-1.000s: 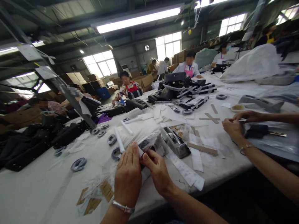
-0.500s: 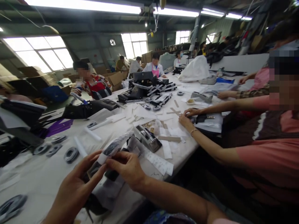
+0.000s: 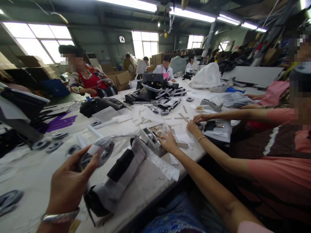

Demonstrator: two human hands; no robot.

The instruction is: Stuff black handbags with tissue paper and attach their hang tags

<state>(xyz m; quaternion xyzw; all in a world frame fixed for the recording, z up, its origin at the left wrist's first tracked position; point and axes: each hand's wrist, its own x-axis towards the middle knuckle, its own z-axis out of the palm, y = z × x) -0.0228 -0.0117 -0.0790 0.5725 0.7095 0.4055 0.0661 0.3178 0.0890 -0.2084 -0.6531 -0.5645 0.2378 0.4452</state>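
Observation:
My left hand (image 3: 69,183) is closed on a wrapped ring-shaped piece (image 3: 98,152), held up over the white table (image 3: 145,184). A thin strip runs from it to the right. My right hand (image 3: 168,142) is stretched out to the grey tape dispenser (image 3: 153,140), with fingers resting on its right end. Between my hands lies a black bag part wrapped in white paper (image 3: 119,178), on the table near its front edge.
A co-worker's hands (image 3: 199,123) work on a black piece just right of the dispenser. White paper strips (image 3: 165,166) lie by the table edge. Grey tape rolls (image 3: 46,145) sit at left, black bags (image 3: 155,87) in the middle. Other people sit around.
My right hand let go of the wrapped piece and reached right to the tape dispenser. My left hand keeps holding the piece. The wrapped black part now lies on the table.

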